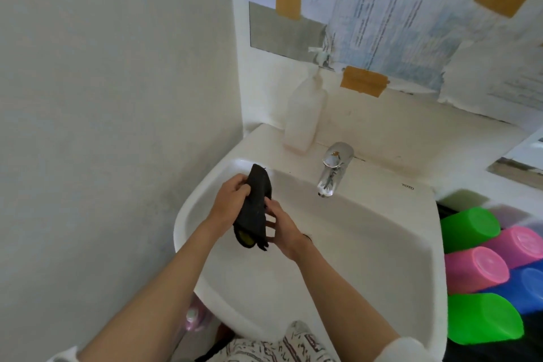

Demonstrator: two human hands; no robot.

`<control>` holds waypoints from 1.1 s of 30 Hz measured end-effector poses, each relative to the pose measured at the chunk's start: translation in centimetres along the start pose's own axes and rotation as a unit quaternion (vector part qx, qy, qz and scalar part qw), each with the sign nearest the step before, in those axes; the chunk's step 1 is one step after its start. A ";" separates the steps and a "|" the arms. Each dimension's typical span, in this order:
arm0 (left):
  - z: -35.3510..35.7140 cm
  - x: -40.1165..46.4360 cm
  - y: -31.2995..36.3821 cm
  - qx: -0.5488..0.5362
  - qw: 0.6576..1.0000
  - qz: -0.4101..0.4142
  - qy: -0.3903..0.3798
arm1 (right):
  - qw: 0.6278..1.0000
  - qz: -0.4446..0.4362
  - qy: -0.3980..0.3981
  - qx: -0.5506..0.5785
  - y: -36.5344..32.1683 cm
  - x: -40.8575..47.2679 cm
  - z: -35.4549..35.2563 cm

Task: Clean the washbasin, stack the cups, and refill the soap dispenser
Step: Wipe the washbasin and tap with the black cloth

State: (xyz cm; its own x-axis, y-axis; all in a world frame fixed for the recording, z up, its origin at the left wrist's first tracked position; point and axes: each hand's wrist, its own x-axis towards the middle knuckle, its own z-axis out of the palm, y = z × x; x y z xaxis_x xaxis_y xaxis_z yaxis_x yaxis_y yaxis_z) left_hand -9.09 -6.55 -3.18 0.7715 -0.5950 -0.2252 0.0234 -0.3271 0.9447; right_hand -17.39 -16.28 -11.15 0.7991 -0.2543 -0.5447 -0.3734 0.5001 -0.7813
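Washbasin: a white ceramic wall-hung washbasin (382,244); its bowl holds only the two hands and the thing they carry, with a small dark spot, partly hidden behind the right wrist, near the middle.
Cloth: one dark, near-black folded cleaning cloth (256,203) with a yellow patch showing at its lower end, held upright above the bowl's 10 o'clock part.
Left hand: the left hand (230,200) has its fingers curled round the cloth's upper left edge, gripping it.
Right hand: the right hand (282,228) pinches the cloth's lower right side, thumb and fingertips on the fabric.
Tap: one chrome single-lever tap (333,169) stands on the basin's back ledge at 12 o'clock, spout pointing into the bowl.
Soap dispenser: one translucent white plastic pump bottle (304,114) stands on the ledge at 11 o'clock, just left of the tap; I cannot tell how much is in it.
Cups: five plastic tumblers lie on their sides on a dark surface at 3 o'clock of the basin, touching one another, none nested: two green ones (470,232), two pink ones (476,270), one blue one (526,288).
Wall: papers fixed with three strips of brown tape (363,81) hang above the ledge.
Below: a pink-capped bottle (192,317) shows under the basin's rim at 7 o'clock, blurred.
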 end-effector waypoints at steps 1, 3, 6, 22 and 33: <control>-0.3 0.0 0.2 -0.002 1.000 0.007 0.010 | 1.000 0.009 0.005 0.008 -0.2 0.2 0.3; -0.9 0.2 0.8 -0.002 0.999 0.021 0.034 | 1.000 0.016 0.006 0.015 -0.7 0.7 1.1; -1.9 0.6 1.5 -0.023 0.995 0.035 0.090 | 0.998 -0.038 0.025 -0.044 -2.4 1.1 2.5; 0.4 3.8 1.0 -0.081 0.992 -0.028 0.094 | 0.724 -0.308 0.486 -0.381 -9.0 2.7 2.8; 3.1 6.5 -0.5 0.079 0.996 -0.012 0.036 | 0.655 -0.193 0.450 -0.576 -3.5 5.1 0.9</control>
State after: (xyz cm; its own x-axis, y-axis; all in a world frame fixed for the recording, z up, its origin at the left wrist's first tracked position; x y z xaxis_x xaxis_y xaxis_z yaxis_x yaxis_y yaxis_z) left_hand -6.01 -12.53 -5.91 0.8160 -0.5326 -0.2248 -0.0528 -0.4560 0.8884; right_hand -11.61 -18.57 -10.89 0.5313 -0.8216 0.2068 -0.7470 -0.5694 -0.3431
